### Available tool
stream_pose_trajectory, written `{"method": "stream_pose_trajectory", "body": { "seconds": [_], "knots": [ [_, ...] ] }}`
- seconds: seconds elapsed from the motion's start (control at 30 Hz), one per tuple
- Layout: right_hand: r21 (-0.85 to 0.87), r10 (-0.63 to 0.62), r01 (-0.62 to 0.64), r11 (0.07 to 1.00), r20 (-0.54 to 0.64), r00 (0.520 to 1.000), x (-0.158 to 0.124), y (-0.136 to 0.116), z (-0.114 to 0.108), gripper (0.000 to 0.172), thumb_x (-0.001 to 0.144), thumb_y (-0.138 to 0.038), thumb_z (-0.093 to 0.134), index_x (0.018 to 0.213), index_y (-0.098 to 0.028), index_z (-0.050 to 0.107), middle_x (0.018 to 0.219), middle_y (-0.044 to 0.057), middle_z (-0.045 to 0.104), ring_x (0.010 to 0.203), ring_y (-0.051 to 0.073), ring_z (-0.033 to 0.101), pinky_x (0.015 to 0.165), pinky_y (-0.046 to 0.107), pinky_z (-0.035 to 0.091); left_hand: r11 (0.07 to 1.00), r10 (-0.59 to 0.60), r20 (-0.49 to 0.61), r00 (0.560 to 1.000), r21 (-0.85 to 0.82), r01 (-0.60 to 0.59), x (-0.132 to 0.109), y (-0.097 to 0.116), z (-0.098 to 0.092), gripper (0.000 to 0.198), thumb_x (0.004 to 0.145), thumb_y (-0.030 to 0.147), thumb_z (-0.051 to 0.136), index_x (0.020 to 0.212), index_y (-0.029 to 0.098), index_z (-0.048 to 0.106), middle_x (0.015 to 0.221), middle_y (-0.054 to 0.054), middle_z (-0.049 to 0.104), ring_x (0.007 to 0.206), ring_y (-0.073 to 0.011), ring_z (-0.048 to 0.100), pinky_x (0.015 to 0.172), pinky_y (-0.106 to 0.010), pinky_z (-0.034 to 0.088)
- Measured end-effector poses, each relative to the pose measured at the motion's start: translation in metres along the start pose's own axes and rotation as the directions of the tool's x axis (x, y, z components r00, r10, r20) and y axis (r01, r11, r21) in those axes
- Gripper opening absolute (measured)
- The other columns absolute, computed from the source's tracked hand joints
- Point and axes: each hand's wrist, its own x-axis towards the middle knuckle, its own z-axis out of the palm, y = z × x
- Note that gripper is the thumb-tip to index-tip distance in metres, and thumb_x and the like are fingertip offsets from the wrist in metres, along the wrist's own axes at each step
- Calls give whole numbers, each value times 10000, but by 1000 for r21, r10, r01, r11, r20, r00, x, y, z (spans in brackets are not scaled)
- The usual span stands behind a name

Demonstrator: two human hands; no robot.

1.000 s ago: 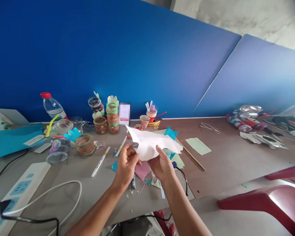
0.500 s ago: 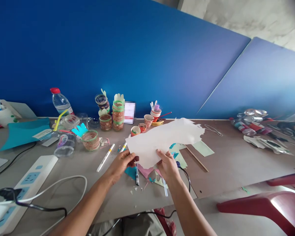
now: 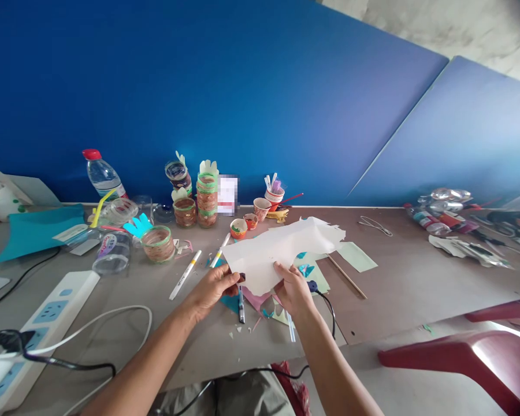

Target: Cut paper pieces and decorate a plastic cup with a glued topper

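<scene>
A white sheet of paper (image 3: 264, 254) with a ragged, cut edge is held up over the table between both my hands. My left hand (image 3: 214, 289) pinches its lower left corner, where a small dark piece shows at the fingertips. On the lower edge, my right hand (image 3: 293, 287) grips the sheet with the thumb on top. Beneath it lie pink paper scraps (image 3: 256, 299), a pen (image 3: 241, 306) and pale green paper (image 3: 320, 277). A white marker (image 3: 185, 275) rests left of my left hand. The sheet hides part of the table behind it.
String-wrapped jars (image 3: 158, 244) and small paper cups (image 3: 238, 229) stand toward the back. At left are a power strip (image 3: 47, 329) with cables and a water bottle (image 3: 104, 176). A wooden stick (image 3: 348, 277) lies right. A red stool (image 3: 472, 355) stands beyond the table's front edge.
The far right end of the paper has dipped and drawn in slightly toward me. Both hands keep their grip, and the whole view has shifted a little.
</scene>
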Motion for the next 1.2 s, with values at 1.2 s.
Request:
{"method": "stream_pose_trajectory", "body": {
  "seconds": [1.2],
  "knots": [
    [-837,-323,530,138,468,823,5,23,6,204,805,-144,469,930,-170,629,992,82,613,896,200,554,818,307,441,943,174,-206,963,-247,-224,6,15,-4,376,638,235,782,992,146,689,681,6,612,559,-76,519,523,-198,403]
  ]
}}
